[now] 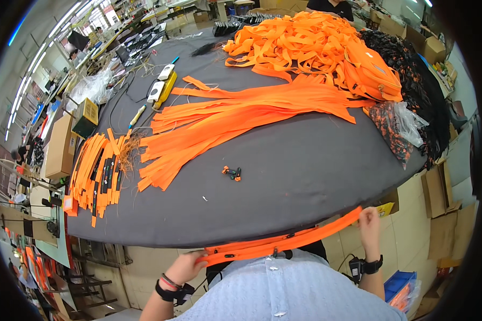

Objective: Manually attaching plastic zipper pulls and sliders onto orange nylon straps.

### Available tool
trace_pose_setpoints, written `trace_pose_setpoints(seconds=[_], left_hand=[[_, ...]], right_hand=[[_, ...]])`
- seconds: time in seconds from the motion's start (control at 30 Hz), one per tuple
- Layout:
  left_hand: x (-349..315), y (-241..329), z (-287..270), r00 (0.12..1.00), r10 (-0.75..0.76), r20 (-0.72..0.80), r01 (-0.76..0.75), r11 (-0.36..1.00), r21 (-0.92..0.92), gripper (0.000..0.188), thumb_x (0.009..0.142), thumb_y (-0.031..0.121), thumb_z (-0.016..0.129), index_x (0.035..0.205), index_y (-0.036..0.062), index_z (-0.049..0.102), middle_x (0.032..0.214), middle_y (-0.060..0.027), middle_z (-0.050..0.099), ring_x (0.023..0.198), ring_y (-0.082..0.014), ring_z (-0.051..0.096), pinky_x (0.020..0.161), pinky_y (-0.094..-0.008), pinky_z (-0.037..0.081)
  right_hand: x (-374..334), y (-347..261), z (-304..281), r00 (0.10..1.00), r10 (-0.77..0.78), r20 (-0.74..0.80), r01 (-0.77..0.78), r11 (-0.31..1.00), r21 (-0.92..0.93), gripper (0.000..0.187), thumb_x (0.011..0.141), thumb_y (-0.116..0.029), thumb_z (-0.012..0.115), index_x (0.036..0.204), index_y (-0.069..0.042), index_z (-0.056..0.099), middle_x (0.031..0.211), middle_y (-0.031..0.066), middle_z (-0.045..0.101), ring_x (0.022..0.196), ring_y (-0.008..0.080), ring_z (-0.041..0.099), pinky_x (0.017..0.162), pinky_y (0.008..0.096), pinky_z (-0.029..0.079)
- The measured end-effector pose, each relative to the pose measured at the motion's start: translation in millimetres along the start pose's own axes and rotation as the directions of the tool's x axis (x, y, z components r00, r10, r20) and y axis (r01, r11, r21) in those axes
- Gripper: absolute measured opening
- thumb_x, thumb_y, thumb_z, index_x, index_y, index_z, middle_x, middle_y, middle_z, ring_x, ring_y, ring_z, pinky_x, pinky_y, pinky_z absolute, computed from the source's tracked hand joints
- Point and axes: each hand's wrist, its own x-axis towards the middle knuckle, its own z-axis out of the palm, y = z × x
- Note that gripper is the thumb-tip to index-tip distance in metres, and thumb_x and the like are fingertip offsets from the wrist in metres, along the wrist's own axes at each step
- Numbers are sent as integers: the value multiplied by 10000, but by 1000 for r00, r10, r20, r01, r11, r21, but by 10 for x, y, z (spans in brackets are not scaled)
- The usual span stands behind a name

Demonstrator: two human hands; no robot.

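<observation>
An orange zipper strip [321,233] with small black sliders is stretched in front of my body, along the table's near edge. At its left end my left hand [185,267] is closed on it. My right hand [369,220] pinches the other end, raised a little higher. The strip looks doubled, with two lengths lying side by side. On the table [284,187] beyond it lies a small cluster of black and orange zipper sliders [232,173].
Long orange strips [235,115] fan across the grey table, below a tangled orange heap [300,43] and an orange bag [372,72]. Shorter orange and black pieces [96,174] lie left. A yellow-and-white power strip [162,90] and a bag of small parts [388,128] sit farther off.
</observation>
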Motion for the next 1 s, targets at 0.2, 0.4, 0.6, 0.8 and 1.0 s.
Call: trace_pose_setpoints(seconds=[0.2,0.4,0.6,0.8,1.0], left_hand=[[177,433,-485,985,172,28,-171,985,-20,201,848,152,653,1001,23,676,907,-188,668,867,-327,659,775,-374,519],[1370,462,-1252,791,287,-540,-175,952,250,133,817,74,656,938,18,641,900,-155,644,871,-334,615,782,-383,497],[2359,-196,-1712,784,363,-504,-79,863,499,248,743,171,740,943,77,628,974,-108,617,995,-319,563,852,-421,456],[2391,-94,-1624,698,508,-505,-147,792,593,228,709,220,771,819,101,612,828,-83,599,880,-319,569,772,-436,463],[1150,940,-1466,992,87,88,-13,784,-620,131,950,141,574,935,14,549,896,-73,675,827,-105,631,784,-273,492]], right_hand=[[201,-679,66,973,-101,207,148,963,-226,217,831,-68,661,995,27,555,772,132,629,607,200,605,599,281,492],[547,-1764,573,845,-190,500,102,975,199,169,884,-114,634,985,16,594,802,70,650,641,110,612,557,229,477],[861,-2578,1113,469,-298,831,-31,935,353,196,926,-173,601,1009,5,605,845,69,660,644,97,611,535,204,469],[1201,-2256,2074,306,-293,906,-352,849,394,253,943,-228,598,1071,-11,609,973,90,669,710,106,627,552,206,498],[917,-1940,2540,127,-451,884,-930,256,264,313,927,-247,624,1181,-83,541,1053,62,608,752,95,570,680,218,480]])
